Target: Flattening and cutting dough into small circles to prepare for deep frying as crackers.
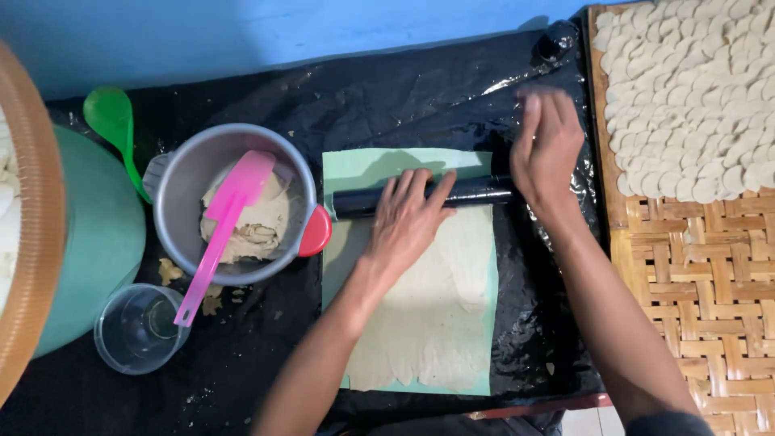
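Note:
A black rolling pin [472,192] lies across a thin sheet of pale dough [428,307] spread on a light green mat [355,168]. My left hand [408,220] presses flat on the pin's middle, fingers spread. My right hand [547,149] rests open at the pin's right end, fingers pointing up and blurred. The dough covers most of the mat below the pin; the strip of mat above the pin is bare.
A grey metal pot [186,173] with a red handle holds dough and a pink spatula [222,230]. A clear cup [141,329], a green spoon [113,117] and a green tub [97,234] stand left. A woven bamboo tray [694,282] on the right carries several round dough discs [686,89].

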